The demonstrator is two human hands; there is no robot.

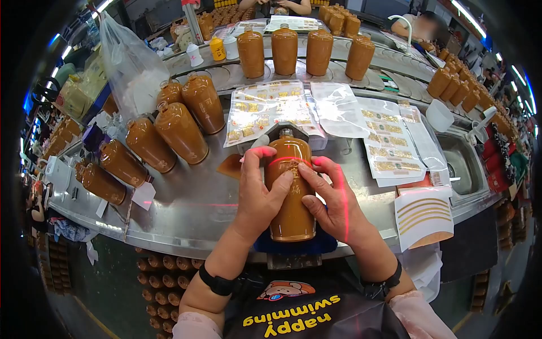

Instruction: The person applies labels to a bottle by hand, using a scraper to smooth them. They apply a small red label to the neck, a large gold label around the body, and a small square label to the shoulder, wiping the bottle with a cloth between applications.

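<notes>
Across steel desk: sticker sheets, spare bottles at left. At near edge, on blue pad, bottle, neck pointing away. Clasped by left hand and right hand, thumbs pressed on its front.

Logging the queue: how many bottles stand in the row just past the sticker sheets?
4, upright side by side on the belt: leftmost, second, third, rightmost. None looks hidden in that row.
</notes>
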